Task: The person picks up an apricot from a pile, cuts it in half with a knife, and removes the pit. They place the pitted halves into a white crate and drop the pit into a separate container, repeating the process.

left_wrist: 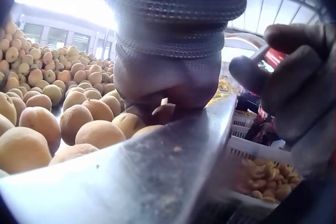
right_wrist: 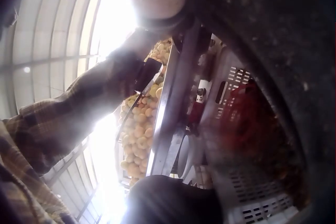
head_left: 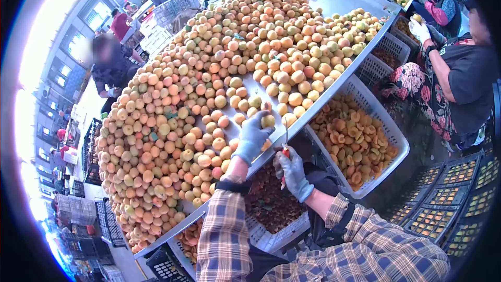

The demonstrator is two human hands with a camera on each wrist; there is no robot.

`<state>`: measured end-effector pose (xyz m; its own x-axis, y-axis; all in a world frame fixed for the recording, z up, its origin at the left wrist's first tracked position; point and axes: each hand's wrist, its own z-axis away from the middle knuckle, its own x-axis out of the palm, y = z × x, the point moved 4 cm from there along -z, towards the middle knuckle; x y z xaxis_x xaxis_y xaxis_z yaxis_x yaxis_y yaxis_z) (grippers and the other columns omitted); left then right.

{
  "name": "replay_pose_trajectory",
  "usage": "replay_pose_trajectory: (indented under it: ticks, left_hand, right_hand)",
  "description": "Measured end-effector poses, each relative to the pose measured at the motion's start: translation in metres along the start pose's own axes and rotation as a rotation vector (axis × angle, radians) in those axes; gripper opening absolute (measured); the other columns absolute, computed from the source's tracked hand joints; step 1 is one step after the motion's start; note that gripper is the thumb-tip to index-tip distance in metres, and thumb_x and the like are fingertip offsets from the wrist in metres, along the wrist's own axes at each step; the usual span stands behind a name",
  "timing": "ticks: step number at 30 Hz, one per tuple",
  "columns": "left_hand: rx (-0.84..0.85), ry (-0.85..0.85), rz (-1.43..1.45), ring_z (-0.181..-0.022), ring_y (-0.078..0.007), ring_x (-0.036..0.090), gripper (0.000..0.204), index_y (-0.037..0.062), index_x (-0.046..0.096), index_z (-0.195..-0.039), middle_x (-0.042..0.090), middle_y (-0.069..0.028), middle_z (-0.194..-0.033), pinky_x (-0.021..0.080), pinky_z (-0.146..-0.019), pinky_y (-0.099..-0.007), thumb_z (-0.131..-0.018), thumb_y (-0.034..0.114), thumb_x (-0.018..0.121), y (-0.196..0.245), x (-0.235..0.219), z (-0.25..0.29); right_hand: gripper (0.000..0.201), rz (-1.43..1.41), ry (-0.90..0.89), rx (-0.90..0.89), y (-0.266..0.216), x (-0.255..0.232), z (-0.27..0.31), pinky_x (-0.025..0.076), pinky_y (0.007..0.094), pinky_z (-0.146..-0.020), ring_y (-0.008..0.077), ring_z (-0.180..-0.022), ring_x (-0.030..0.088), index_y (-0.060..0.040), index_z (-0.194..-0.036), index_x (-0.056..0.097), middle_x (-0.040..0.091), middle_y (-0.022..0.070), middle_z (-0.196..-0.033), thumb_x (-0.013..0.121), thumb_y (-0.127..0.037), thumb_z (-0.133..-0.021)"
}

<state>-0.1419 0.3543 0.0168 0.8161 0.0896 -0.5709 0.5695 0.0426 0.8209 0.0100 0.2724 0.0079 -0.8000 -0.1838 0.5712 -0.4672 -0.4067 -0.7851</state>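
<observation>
Left hand (head_left: 252, 138) curled round 1 apricot (head_left: 267, 121) at table edge (head_left: 334, 75), right hand (head_left: 294, 173) gripping red-handled knife (head_left: 285, 149), blade visible in head view only, right wrist view mostly glare.

Grey-blue knit gloves on both hands (head_left: 252, 138), plaid flannel sleeves (head_left: 224, 235), dark wrist straps.

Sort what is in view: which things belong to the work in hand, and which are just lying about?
In use:
left hand on an apricot
right hand gripping a knife
heap of apricots
white basket of halves

Lying about:
dark trays
stacked crates
far baskets
</observation>
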Motion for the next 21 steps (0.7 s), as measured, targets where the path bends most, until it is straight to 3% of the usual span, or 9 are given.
replay_pose_trajectory:
  ticks: [1, 2, 6, 10, 13, 14, 17, 18, 21]
  left_hand:
    - [-0.131, -0.032, 0.453, -0.095, -0.0189, 0.063, 0.055, 0.0008, 0.049, -0.128, 0.062, -0.0117, -0.111, 0.052, -0.081, -0.0292, -0.077, -0.001, 0.071, 0.016, -0.014, 0.020]
    - [-0.144, -0.016, 0.752, -0.096, -0.0190, 0.062, 0.050, -0.0025, 0.049, -0.125, 0.062, -0.0086, -0.109, 0.052, -0.081, -0.0281, -0.080, -0.002, 0.068, 0.018, -0.023, 0.041]
    - [-0.241, 0.108, 1.251, -0.094, -0.0189, 0.063, 0.047, 0.0031, 0.048, -0.126, 0.060, -0.0091, -0.114, 0.053, -0.078, -0.0286, -0.083, 0.003, 0.067, 0.031, -0.034, 0.146]
    - [-0.243, 0.179, 1.441, -0.091, -0.0198, 0.062, 0.045, 0.0060, 0.049, -0.128, 0.059, -0.0101, -0.115, 0.053, -0.074, -0.0282, -0.088, 0.015, 0.065, 0.024, -0.017, 0.237]
    - [-0.263, 0.329, 1.680, -0.105, -0.0210, 0.056, 0.053, 0.0105, 0.041, -0.137, 0.056, -0.0119, -0.119, 0.051, -0.085, -0.0300, -0.090, 0.024, 0.063, 0.016, 0.006, 0.277]
    - [-0.272, 0.324, 1.815, -0.104, -0.0224, 0.057, 0.051, 0.0101, 0.040, -0.138, 0.055, -0.0130, -0.121, 0.051, -0.085, -0.0295, -0.092, 0.021, 0.060, 0.008, 0.015, 0.284]
    - [-0.218, 0.239, 1.867, -0.107, -0.0235, 0.056, 0.051, 0.0100, 0.040, -0.138, 0.054, -0.0140, -0.124, 0.050, -0.086, -0.0294, -0.092, 0.017, 0.060, 0.011, 0.024, 0.298]
    - [-0.219, 0.241, 1.789, -0.109, -0.0240, 0.056, 0.054, 0.0097, 0.038, -0.139, 0.053, -0.0140, -0.125, 0.050, -0.088, -0.0301, -0.091, 0.013, 0.061, 0.012, 0.026, 0.299]
    - [-0.163, 0.275, 1.643, -0.110, -0.0243, 0.056, 0.059, 0.0086, 0.037, -0.140, 0.052, -0.0138, -0.126, 0.050, -0.089, -0.0301, -0.087, 0.007, 0.063, 0.023, 0.031, 0.298]
  right_hand:
    - [0.020, 0.060, -0.034, -0.038, 0.002, -0.001, 0.001, 0.037, 0.0171, -0.045, 0.0030, -0.052, 0.044, -0.0074, -0.110, 0.053, 0.051, -0.0024, -0.073, 0.050, -0.023, -0.097]
    - [0.019, 0.088, -0.063, -0.024, 0.002, 0.002, 0.002, 0.038, 0.0174, -0.045, 0.0029, -0.052, 0.045, -0.0081, -0.107, 0.053, 0.052, -0.0024, -0.073, 0.049, -0.024, -0.098]
    - [0.019, 0.176, -0.357, 0.056, 0.002, 0.017, 0.015, 0.035, 0.0168, -0.044, 0.0012, -0.052, 0.042, -0.0104, -0.103, 0.053, 0.050, -0.0038, -0.071, 0.049, -0.028, -0.099]
    - [0.023, 0.276, -0.546, 0.224, 0.012, 0.021, 0.051, 0.033, 0.0161, -0.045, 0.0005, -0.051, 0.039, -0.0121, -0.105, 0.055, 0.048, -0.0067, -0.067, 0.050, -0.033, -0.098]
    - [0.031, 0.482, -0.632, 0.304, 0.017, 0.016, 0.085, 0.033, 0.0162, -0.046, 0.0005, -0.052, 0.040, -0.0105, -0.108, 0.053, 0.049, -0.0065, -0.067, 0.052, -0.039, -0.096]
    - [0.031, 0.501, -0.627, 0.320, 0.018, 0.012, 0.096, 0.033, 0.0162, -0.046, 0.0005, -0.052, 0.040, -0.0105, -0.108, 0.053, 0.049, -0.0065, -0.067, 0.052, -0.039, -0.096]
    - [0.032, 0.544, -0.591, 0.364, 0.012, 0.006, 0.124, 0.033, 0.0156, -0.048, 0.0007, -0.054, 0.040, -0.0110, -0.103, 0.053, 0.048, -0.0064, -0.068, 0.052, -0.042, -0.095]
    - [0.031, 0.583, -0.576, 0.446, 0.010, 0.001, 0.132, 0.034, 0.0154, -0.049, 0.0012, -0.056, 0.042, -0.0106, -0.102, 0.053, 0.049, -0.0057, -0.068, 0.053, -0.041, -0.095]
    - [0.030, 0.654, -0.548, 0.389, 0.006, -0.005, 0.153, 0.035, 0.0154, -0.050, 0.0016, -0.057, 0.043, -0.0103, -0.100, 0.053, 0.049, -0.0046, -0.068, 0.053, -0.040, -0.095]
